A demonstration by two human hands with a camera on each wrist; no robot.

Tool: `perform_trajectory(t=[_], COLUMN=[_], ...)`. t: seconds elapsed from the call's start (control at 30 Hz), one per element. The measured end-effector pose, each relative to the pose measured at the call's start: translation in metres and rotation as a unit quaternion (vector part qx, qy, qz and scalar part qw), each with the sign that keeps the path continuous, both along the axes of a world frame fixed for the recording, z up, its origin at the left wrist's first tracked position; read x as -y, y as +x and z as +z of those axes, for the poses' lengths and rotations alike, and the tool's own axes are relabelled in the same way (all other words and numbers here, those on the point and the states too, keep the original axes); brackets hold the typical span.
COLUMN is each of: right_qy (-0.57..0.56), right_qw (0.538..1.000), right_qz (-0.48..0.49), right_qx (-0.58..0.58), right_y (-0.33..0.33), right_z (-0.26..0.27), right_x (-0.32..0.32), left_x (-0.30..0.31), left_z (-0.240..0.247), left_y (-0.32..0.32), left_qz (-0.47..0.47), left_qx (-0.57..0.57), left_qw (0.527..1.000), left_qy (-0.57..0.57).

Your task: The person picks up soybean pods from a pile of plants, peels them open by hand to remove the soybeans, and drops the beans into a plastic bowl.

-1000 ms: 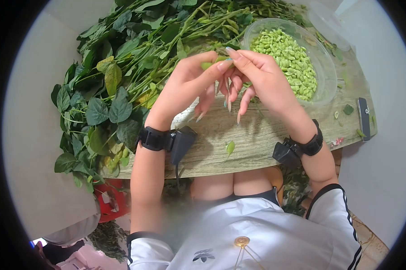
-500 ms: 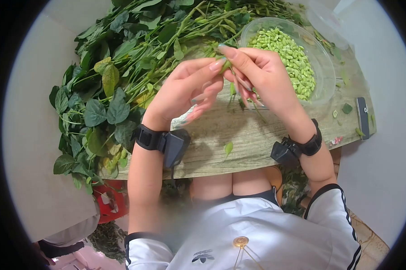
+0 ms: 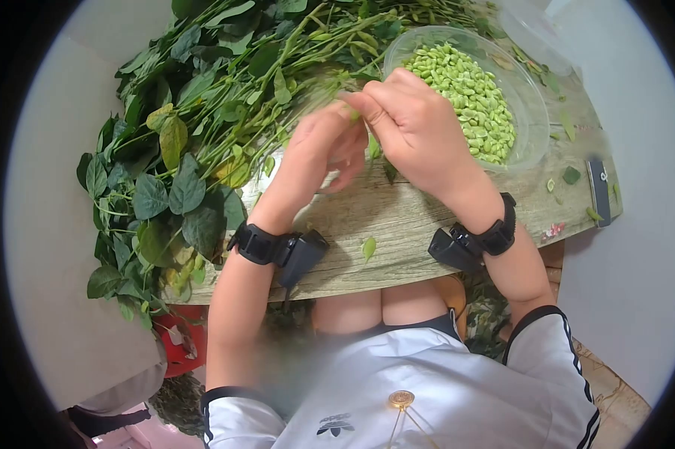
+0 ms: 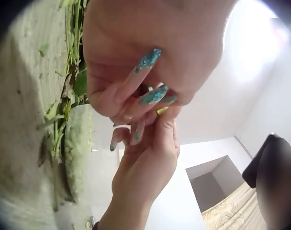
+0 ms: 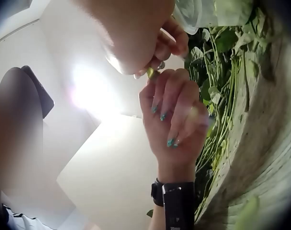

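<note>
A green bean pod (image 5: 153, 73) is pinched between the fingertips of both hands, over the tabletop. My left hand (image 3: 316, 153) grips it at the thumb and index finger. Its other fingers curl toward the palm, the long teal glitter nails (image 4: 149, 60) showing in the left wrist view. From the other side my right hand (image 3: 423, 135) pinches the pod with its knuckles turned up in the head view. Fingers hide most of the pod there. Just behind the right hand stands a clear plastic bowl (image 3: 538, 138) of shelled green beans (image 3: 457, 86).
Leafy bean stalks (image 3: 255, 97) heap across the table's left and back. A dark flat rectangular object (image 3: 600, 193) lies by the right edge of the wooden table (image 3: 412, 239). A loose green piece (image 3: 369, 248) lies near the front. Behind the bowl is a translucent container (image 3: 536, 34).
Both hands have shifted a little left in the head view. My right hand has rolled over, its back now up and its fingers tucked under. The pod stays between the fingertips.
</note>
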State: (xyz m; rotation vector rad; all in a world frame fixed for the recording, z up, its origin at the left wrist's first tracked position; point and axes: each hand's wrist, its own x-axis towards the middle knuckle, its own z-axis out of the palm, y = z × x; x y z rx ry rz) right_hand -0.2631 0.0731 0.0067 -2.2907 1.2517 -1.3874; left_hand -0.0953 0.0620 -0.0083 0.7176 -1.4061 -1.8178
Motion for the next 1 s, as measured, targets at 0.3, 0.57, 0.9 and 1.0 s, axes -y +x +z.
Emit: perform_trajectory(t=[0.3,0.57,0.9,1.0], right_qy=[0.034,0.024,0.0,-0.016], right_qw=[0.999,0.999,1.0,0.999], right_qz=[-0.026,-0.036,-0.012,-0.014], right_qx=[0.013,-0.026,-0.025,-0.046], right_y=[0.001,0.001,-0.001,0.0], right_z=[0.001,0.001,-0.003,-0.006], right_x=[-0.001,-0.001,0.001,0.0], left_x=[0.001,0.01,0.005,0.005], left_z=[0.004,-0.003,0.007,0.006], left_y=[0.003,0.009,0.01,0.008], left_qz=[-0.105,-0.099,-0.113,-0.075], left_qx=[-0.109,-0.172,-0.03,-0.011], left_qw=[0.969,0.928,0.972,0.968], left_qy=[0.194,0.315,0.204,0.241])
